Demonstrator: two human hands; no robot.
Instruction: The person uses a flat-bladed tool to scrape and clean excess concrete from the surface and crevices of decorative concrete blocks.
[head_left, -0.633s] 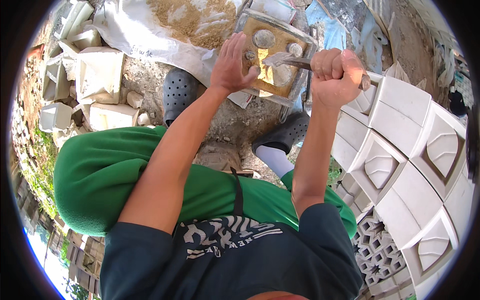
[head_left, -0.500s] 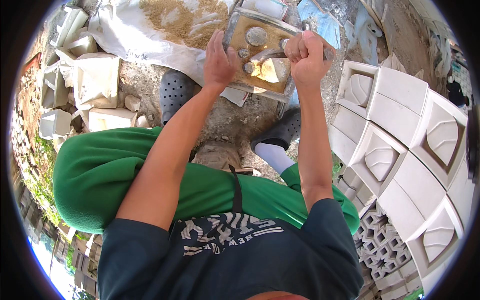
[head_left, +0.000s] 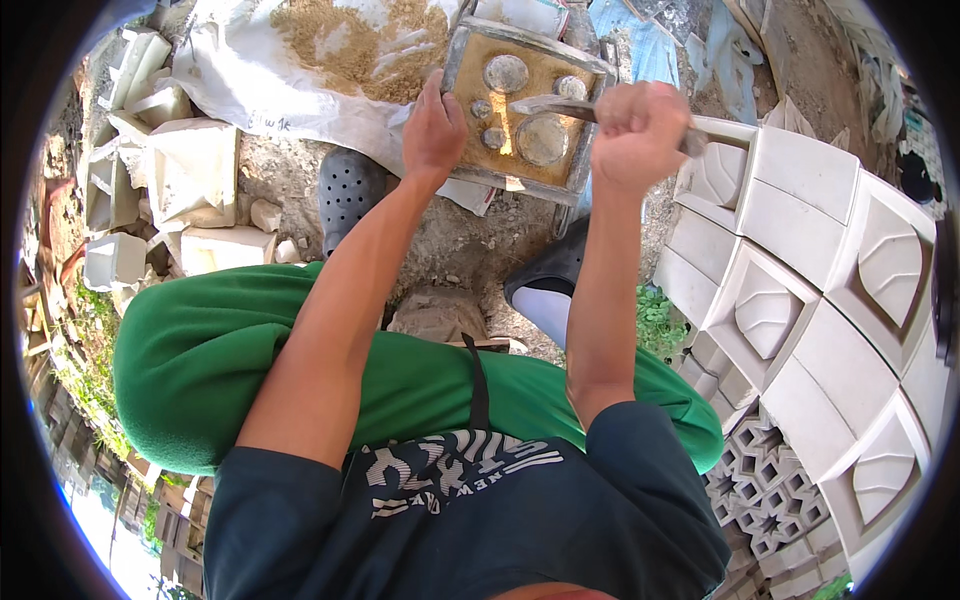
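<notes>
A grey rectangular moulding frame point(head_left: 518, 187) lies tilted ahead of me, packed with tan sand point(head_left: 540, 75). Several round grey pieces are set in the sand; one large disc point(head_left: 543, 139) sits at the near right. My left hand point(head_left: 434, 130) grips the frame's left edge, fingers along the outside. In my closed right hand point(head_left: 640, 132), over the right side of the frame, is a small trowel point(head_left: 548, 104). Its narrow metal blade points left above the sand, between the discs. A bright orange-lit groove point(head_left: 505, 130) runs down the sand beside the blade.
Loose sand point(head_left: 350, 50) lies on a white sheet point(head_left: 235, 70) beyond my left hand. Pale cast blocks point(head_left: 192, 168) are heaped at left. Rows of pale moulded blocks point(head_left: 800, 185) stand at right, above star-patterned blocks point(head_left: 765, 490). My dark clogs point(head_left: 350, 190) flank the frame.
My right hand has shifted right and toward me with the trowel, uncovering more of the sand and the large disc. My left hand stays on the frame's left edge.
</notes>
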